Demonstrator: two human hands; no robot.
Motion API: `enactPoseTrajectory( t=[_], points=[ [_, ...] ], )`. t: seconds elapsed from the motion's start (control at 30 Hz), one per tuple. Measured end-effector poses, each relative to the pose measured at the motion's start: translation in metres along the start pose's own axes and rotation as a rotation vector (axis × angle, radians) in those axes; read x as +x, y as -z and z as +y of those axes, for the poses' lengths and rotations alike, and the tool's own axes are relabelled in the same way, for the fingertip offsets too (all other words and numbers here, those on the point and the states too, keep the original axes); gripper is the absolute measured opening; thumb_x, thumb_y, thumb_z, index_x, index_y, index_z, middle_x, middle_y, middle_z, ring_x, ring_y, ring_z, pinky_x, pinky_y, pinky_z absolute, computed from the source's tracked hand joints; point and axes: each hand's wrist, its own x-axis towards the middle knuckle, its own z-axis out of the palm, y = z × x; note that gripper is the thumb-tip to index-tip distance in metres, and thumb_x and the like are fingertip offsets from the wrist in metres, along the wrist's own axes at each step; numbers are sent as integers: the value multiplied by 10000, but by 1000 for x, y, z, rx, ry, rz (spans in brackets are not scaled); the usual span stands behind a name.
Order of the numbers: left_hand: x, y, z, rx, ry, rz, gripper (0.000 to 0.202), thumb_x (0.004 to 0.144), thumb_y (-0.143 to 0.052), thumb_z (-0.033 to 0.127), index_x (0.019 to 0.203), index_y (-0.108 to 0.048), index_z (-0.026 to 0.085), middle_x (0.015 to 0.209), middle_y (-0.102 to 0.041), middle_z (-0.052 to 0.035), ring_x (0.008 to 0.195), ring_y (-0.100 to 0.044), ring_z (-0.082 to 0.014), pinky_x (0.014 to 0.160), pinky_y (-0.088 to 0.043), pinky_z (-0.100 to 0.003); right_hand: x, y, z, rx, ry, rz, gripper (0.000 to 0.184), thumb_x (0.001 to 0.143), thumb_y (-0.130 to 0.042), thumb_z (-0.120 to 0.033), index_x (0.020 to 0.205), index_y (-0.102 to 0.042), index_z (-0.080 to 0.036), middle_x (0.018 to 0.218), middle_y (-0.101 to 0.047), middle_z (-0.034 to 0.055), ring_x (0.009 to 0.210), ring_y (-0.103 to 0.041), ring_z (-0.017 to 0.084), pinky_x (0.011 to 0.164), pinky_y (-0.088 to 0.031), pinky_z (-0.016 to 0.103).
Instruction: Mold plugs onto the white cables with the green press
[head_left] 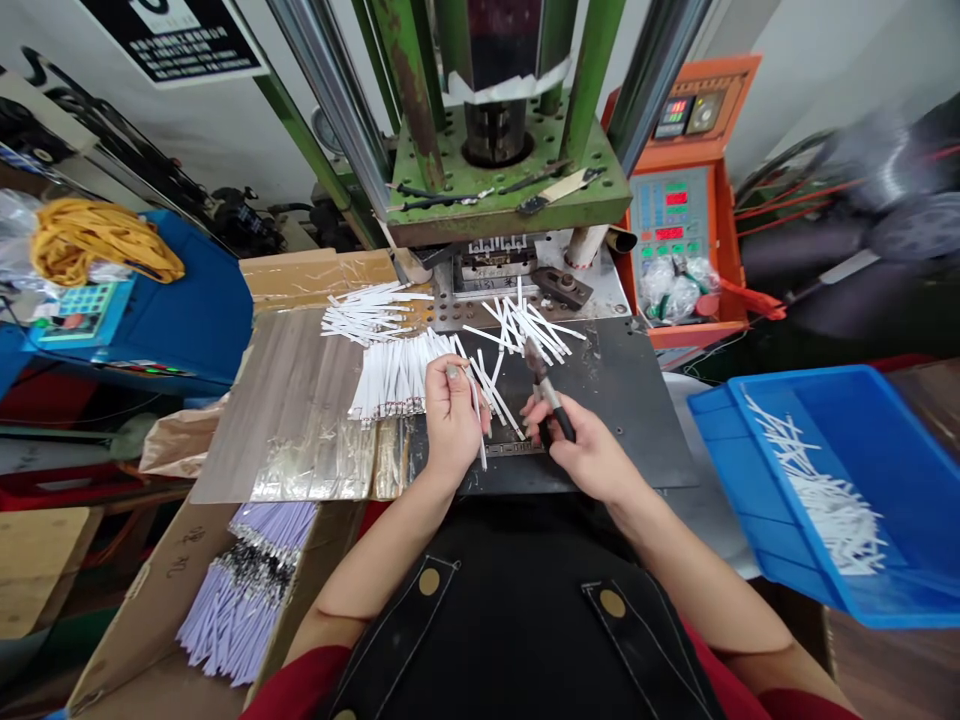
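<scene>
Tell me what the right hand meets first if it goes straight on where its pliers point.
Leading with the pliers, the right hand would likely meet the white strips just beyond the tip, though depth is unclear: it may pass above them.

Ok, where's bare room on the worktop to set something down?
The black plate looks open between the right hand and the blue bin. The wood-grain board has room on its left, bordered by the white strips. It's crowded in the middle: strips lie around the left hand and back toward the press.
</scene>
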Motion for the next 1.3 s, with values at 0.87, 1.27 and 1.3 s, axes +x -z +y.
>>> enactPoseTrajectory(
  t=[0.87, 1.27, 1.3],
  points=[
    [4, 5, 28, -402, 574, -141, 265, 948, -655, 412, 891, -465, 237, 433, -388, 146, 230, -246, -28, 291, -117, -145, 8, 11, -14, -295, 184, -306, 335, 698, -412, 13, 919, -525, -212, 960, -591, 42, 807, -569, 156, 758, -525, 317],
    [-4, -11, 22, -423, 506, 33, 295, 933, -660, 466, 917, -464, 247, 408, -360, 154, 229, -261, -32, 287, -93, -165, -2, -1, -12, -808, 258, -260, 524, 746, -414, 21, 1242, -452, -143, 1396, -428, 217, 1293, -434, 337, 1018, -479, 580],
    [-4, -11, 21, -422, 504, 34, 299, 930, -662, 472, 914, -465, 248, 408, -362, 153, 229, -260, -31, 288, -94, -165, -3, -2, -12, -843, 266, -255, 506, 740, -413, 24, 1215, -467, -144, 1378, -444, 216, 1270, -449, 340, 991, -495, 576]
  ],
)
